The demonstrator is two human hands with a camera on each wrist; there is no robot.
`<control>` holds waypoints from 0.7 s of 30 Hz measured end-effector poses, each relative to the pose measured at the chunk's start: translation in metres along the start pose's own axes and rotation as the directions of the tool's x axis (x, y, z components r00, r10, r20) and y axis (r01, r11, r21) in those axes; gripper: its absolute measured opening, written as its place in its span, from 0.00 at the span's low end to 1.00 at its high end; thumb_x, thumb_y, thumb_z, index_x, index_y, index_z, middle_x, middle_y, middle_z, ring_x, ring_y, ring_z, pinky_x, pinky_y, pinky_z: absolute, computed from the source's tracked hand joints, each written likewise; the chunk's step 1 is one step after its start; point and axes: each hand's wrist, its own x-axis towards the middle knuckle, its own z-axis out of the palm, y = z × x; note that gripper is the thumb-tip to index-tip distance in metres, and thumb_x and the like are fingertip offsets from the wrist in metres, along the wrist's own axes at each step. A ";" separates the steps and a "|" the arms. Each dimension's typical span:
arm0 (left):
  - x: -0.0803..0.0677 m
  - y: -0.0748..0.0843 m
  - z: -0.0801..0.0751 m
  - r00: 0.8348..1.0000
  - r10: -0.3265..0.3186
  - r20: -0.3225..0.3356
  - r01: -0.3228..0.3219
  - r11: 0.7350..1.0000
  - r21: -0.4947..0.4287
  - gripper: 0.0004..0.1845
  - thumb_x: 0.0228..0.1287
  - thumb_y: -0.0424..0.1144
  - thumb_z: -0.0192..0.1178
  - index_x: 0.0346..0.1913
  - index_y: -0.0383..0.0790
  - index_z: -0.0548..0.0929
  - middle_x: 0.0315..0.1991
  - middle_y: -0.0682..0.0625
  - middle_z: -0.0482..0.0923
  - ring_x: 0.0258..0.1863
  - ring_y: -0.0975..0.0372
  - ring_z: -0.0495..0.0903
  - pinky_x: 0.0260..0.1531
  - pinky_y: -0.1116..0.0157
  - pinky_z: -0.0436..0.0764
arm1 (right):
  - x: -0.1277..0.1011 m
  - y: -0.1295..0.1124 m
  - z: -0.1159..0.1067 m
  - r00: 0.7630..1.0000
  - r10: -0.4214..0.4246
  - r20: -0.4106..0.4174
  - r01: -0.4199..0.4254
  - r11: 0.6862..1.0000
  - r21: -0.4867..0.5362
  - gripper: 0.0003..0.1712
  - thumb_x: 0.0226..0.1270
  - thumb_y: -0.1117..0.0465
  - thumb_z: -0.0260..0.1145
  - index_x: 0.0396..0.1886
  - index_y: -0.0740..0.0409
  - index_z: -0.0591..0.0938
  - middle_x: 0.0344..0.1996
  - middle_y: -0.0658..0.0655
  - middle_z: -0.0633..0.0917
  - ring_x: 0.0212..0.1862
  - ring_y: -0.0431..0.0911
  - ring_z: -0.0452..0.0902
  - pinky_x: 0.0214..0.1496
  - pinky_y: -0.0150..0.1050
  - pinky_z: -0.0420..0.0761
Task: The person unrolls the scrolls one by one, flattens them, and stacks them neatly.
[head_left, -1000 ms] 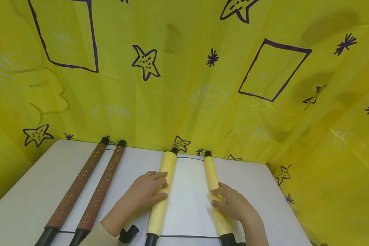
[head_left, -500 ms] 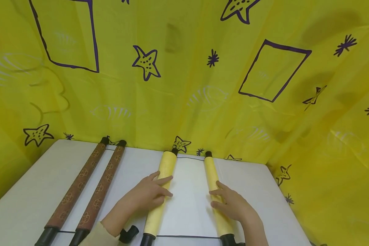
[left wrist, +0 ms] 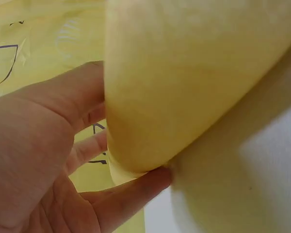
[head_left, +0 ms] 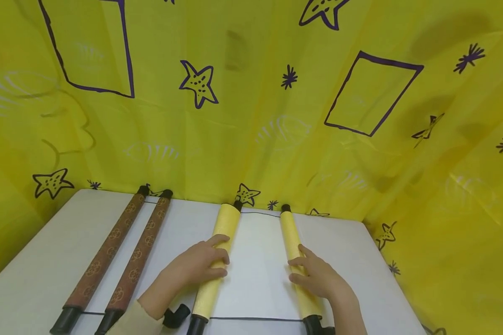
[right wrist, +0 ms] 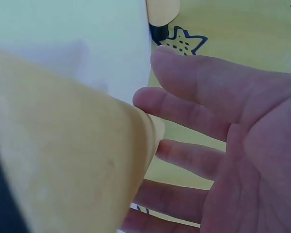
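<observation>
A yellow scroll lies partly unrolled on the white table [head_left: 37, 260], with white paper [head_left: 255, 265] showing between its two rolls. My left hand [head_left: 197, 267] curls over the left roll [head_left: 225, 225]. In the left wrist view the thumb of that left hand [left wrist: 43, 145] presses under the roll [left wrist: 194, 82] while the fingers wrap its far side. My right hand [head_left: 316, 277] rests with straight, spread fingers on the right roll [head_left: 289, 232]. The right wrist view shows the right hand [right wrist: 233, 136] open against its roll [right wrist: 63, 160].
A brown patterned scroll [head_left: 105, 253] lies at the left, its two rolls close together. A small black object [head_left: 176, 316] sits by my left wrist at the front edge. A yellow curtain [head_left: 251, 116] with stars closes off the back and right sides.
The left yellow roll has rolled a little to the left under my left hand, so more white paper shows. The right roll and right hand have hardly moved.
</observation>
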 end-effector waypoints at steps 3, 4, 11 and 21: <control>-0.001 0.001 -0.001 1.000 -0.016 -0.005 0.016 1.000 -0.020 0.07 0.62 0.44 0.68 0.40 0.48 0.86 0.70 0.42 0.67 0.47 0.49 0.83 0.48 0.50 0.81 | 0.000 0.001 0.001 1.000 0.004 -0.001 -0.004 1.000 0.006 0.24 0.64 0.49 0.71 0.59 0.47 0.84 0.77 0.62 0.59 0.73 0.67 0.58 0.68 0.68 0.63; -0.002 0.001 -0.001 1.000 -0.025 -0.004 0.025 0.999 -0.027 0.07 0.62 0.44 0.68 0.40 0.47 0.86 0.70 0.42 0.66 0.47 0.49 0.83 0.47 0.50 0.81 | -0.001 0.001 0.001 1.000 0.006 0.001 -0.006 1.000 0.008 0.25 0.63 0.49 0.71 0.60 0.47 0.83 0.77 0.62 0.59 0.73 0.66 0.58 0.68 0.67 0.63; -0.002 0.002 0.000 0.996 -0.090 0.010 0.090 0.995 -0.038 0.07 0.61 0.44 0.68 0.41 0.49 0.85 0.72 0.44 0.63 0.42 0.55 0.82 0.43 0.52 0.81 | -0.011 0.011 0.001 0.998 -0.024 0.051 0.022 0.999 0.023 0.32 0.65 0.55 0.71 0.69 0.48 0.76 0.79 0.62 0.53 0.74 0.66 0.56 0.69 0.67 0.61; -0.006 0.012 -0.007 0.988 -0.141 0.067 0.145 0.988 -0.058 0.08 0.59 0.44 0.69 0.40 0.48 0.84 0.72 0.43 0.61 0.30 0.60 0.78 0.40 0.54 0.81 | -0.018 0.015 0.001 0.995 -0.062 0.072 0.060 0.997 0.041 0.35 0.64 0.59 0.71 0.71 0.51 0.73 0.78 0.65 0.52 0.73 0.68 0.57 0.67 0.68 0.63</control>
